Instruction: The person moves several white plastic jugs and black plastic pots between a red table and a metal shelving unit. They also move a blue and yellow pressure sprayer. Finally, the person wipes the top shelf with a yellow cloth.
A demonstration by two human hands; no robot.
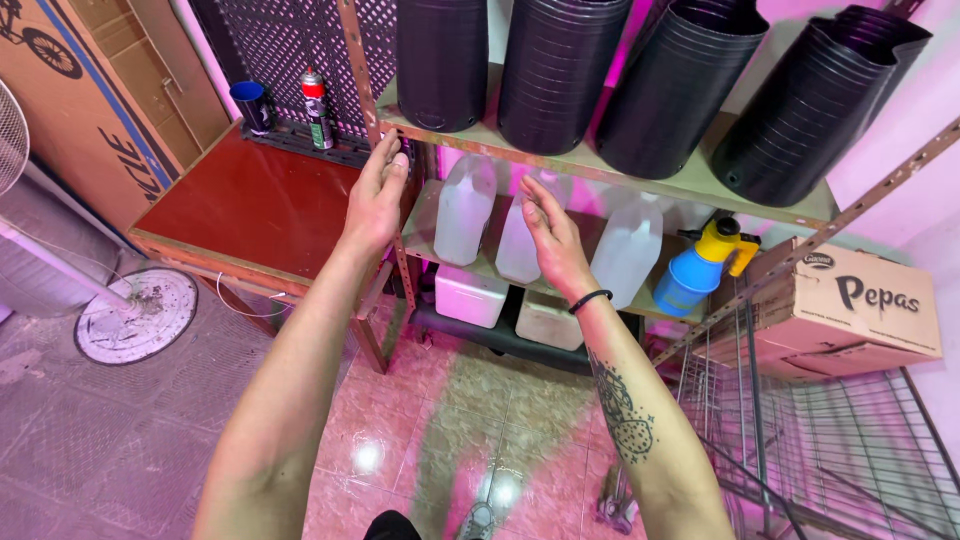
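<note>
Head view: I see my left hand [375, 200] reaching the metal shelf upright [397, 205], fingers loosely apart, gripping nothing. My right hand [552, 240] hangs flat and spread before 3 translucent jugs [465, 210] on the middle shelf [425, 240], empty too. Stacked black pots [555, 70] sit above; a blue sprayer [700, 270] stands further right.

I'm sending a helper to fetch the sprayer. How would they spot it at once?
Find the metal shelf rack holding stacks of black pots. On the shelf below them, right of three pale jugs, stands the sprayer. It alone is blue with a yellow head; a cardboard box sits beside it.
</note>
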